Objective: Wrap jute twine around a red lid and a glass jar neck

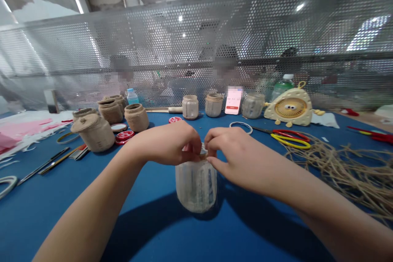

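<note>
A ribbed glass jar, wrapped in whitish paper or tape, stands on the blue tabletop. My left hand and my right hand meet over its top, and their fingers pinch the rim. A small pale strip shows between the fingertips, but I cannot tell what it is. The hands hide most of the jar's mouth.
Jars wrapped in twine and several lids stand at the left, with pens and blades nearby. Loose raffia, scissors and a yellow fan lie right. Seated people are behind a perforated metal screen.
</note>
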